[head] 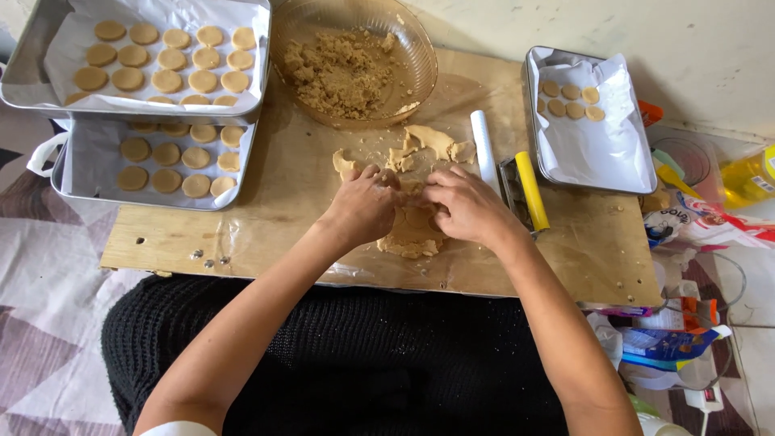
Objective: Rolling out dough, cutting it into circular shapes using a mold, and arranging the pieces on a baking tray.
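Note:
A flattened sheet of tan dough lies on a wooden board across my lap. My left hand and my right hand both rest on it, fingers curled onto the dough near its middle. Torn dough scraps lie just beyond my fingers. Whether a cutter sits under my hands is hidden.
A glass bowl of crumbly dough stands at the back. Two stacked lined trays of round biscuits are at the left, a third tray at the right. A white rolling pin, a yellow-handled tool and packets lie right.

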